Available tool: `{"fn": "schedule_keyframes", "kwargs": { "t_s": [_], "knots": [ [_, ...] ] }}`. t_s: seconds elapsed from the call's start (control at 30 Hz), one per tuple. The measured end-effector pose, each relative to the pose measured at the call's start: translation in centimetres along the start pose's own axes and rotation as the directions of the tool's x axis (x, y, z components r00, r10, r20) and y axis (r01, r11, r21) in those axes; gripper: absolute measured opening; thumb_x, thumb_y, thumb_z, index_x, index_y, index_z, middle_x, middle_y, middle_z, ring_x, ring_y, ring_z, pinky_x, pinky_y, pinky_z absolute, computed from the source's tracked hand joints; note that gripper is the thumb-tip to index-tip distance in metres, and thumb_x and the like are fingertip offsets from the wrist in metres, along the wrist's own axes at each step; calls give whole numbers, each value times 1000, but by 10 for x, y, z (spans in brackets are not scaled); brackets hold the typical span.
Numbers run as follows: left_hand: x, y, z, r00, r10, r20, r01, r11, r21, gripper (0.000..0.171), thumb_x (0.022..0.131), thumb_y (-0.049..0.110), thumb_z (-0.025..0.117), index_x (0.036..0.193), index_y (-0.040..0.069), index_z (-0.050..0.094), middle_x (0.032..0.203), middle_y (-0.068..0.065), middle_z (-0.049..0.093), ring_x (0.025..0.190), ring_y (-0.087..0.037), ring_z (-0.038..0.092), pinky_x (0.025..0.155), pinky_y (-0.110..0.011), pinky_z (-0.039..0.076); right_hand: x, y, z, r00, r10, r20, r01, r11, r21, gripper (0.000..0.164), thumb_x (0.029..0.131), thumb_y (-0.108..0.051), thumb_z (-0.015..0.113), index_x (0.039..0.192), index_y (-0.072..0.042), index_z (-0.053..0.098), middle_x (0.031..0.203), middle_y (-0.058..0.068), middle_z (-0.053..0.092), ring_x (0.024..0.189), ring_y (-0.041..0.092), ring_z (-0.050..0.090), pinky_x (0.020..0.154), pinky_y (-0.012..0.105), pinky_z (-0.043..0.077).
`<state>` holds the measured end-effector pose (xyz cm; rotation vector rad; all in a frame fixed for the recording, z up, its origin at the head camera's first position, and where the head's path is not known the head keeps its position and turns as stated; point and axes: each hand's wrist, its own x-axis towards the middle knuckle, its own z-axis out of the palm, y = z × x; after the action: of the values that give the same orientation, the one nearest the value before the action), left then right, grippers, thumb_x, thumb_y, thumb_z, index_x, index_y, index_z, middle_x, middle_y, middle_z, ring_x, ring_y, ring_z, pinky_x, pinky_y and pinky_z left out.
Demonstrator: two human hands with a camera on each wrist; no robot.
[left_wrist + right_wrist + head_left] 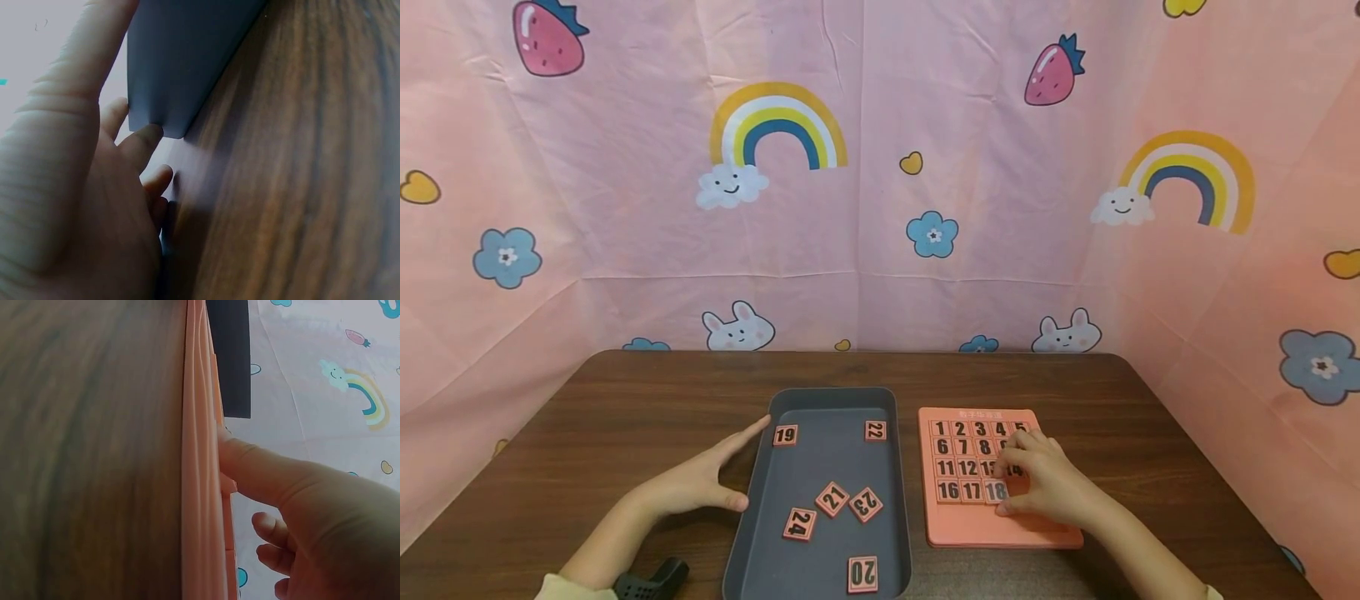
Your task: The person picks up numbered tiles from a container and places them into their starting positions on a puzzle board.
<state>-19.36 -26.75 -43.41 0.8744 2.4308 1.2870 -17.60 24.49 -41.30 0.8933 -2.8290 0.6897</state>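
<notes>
My left hand is spread at the left side of a dark grey tray, fingertips and thumb right at its rim. In the left wrist view its fingers touch the tray wall. My right hand is over an orange number board, pinching the number tile 18 between thumb and finger at the end of the tile row. Tiles 1 to 17 fill the rows above and beside it, some partly hidden by the hand. In the right wrist view the thumb presses at a tile's edge.
Inside the tray lie loose tiles 19, 22, 21, 23, 24 and 20. A black strap-like object is by the left wrist. Patterned cloth hangs behind the brown table.
</notes>
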Motion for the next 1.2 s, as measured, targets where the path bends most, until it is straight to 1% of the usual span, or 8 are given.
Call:
{"fn": "schedule_keyframes", "kwargs": {
  "t_s": [0.2, 0.37, 0.5, 0.6, 0.83, 1.03, 1.1, 1.2],
  "knots": [
    [-1, -1, 1, 1000, -7, 4, 7, 1000, -10, 103, 80, 46, 75, 156, 22, 9, 157, -21, 9, 136, -52, 9, 91, -79, 17, 0, 0, 1, 1000, 15, 5, -15, 1000, 17, 40, 59, -44, 88, 86, -29, 64, 94, -12, 48, 87, 11, 38, 75, 36, 26],
    [-2, -2, 1, 1000, -11, 1, 11, 1000, -17, 103, 80, 46, 75, 156, 23, 9, 157, -20, 8, 136, -52, 9, 91, -79, 16, 1, -1, 0, 1000, 22, 6, -22, 1000, 12, 40, 60, -46, 87, 86, -28, 64, 92, -12, 47, 85, 11, 37, 73, 36, 25],
    [-1, -1, 0, 1000, -10, 2, 10, 1000, -16, 103, 80, 45, 75, 156, 22, 9, 157, -20, 8, 136, -52, 8, 91, -79, 16, 3, -3, 0, 1000, 0, -16, 0, 1000, 6, 42, 59, -49, 86, 87, -27, 64, 93, -12, 48, 86, 11, 38, 73, 36, 25],
    [-2, -1, 0, 1000, -8, 1, 8, 1000, -12, 103, 80, 45, 76, 156, 22, 9, 157, -21, 9, 136, -52, 9, 91, -79, 16, 6, -8, 1, 998, -28, -48, 28, 1000, 5, 43, 58, -48, 87, 89, -27, 66, 94, -12, 48, 88, 10, 38, 75, 37, 26],
    [-2, -2, -1, 1000, -11, 0, 11, 1000, -17, 103, 80, 43, 76, 156, 24, 9, 157, -21, 10, 136, -51, 9, 91, -79, 16, 18, -30, 1, 990, -92, -108, 93, 996, 4, 39, 59, -29, 91, 92, -25, 70, 92, -14, 44, 90, 10, 37, 79, 38, 30],
    [0, -2, -1, 1000, -9, 4, 9, 1000, -13, 103, 80, 44, 76, 156, 23, 10, 157, -21, 9, 136, -52, 9, 90, -79, 15, 33, -53, 4, 986, -112, -121, 113, 994, 5, 39, 61, -37, 90, 92, -25, 70, 93, -14, 45, 95, 10, 40, 80, 41, 33],
    [0, -2, -1, 1000, -11, 4, 11, 1000, -10, 103, 80, 44, 76, 156, 23, 10, 157, -21, 9, 136, -52, 9, 90, -79, 15, 37, -60, 6, 986, -118, -115, 123, 992, 33, 38, 63, -37, 89, 93, -24, 70, 94, -11, 46, 98, 11, 40, 81, 42, 33],
    [1, -2, -1, 1000, -14, 2, 14, 1000, -3, 103, 79, 43, 76, 156, 23, 10, 156, -21, 10, 136, -52, 10, 91, -79, 16, 45, -70, 10, 985, -135, -104, 142, 988, 64, 38, 65, -37, 88, 95, -23, 70, 94, -7, 48, 96, 11, 39, 81, 41, 32]
  ]
}}
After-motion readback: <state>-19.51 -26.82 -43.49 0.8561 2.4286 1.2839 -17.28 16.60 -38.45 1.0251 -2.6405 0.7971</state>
